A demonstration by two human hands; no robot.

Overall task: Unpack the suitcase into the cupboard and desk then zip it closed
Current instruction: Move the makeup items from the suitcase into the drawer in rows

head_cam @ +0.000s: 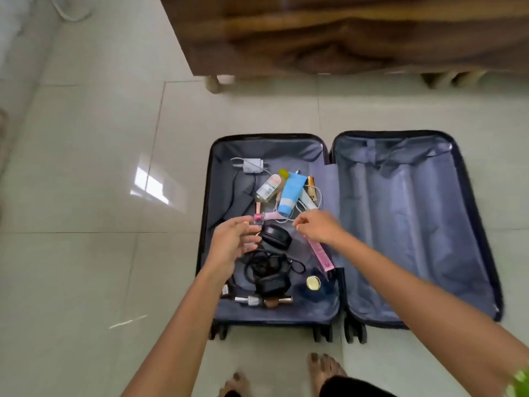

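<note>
The suitcase (400, 224) lies open on the floor (86, 224), its left half littered with toiletries and cables. The left hand (233, 239) hovers there with relaxed, spread fingers; the right hand (317, 226) has curled fingers, its grip unclear.

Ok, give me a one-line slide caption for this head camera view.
Both hands, left and right, reach into an open suitcase of toiletries and chargers on a tiled floor.
</note>
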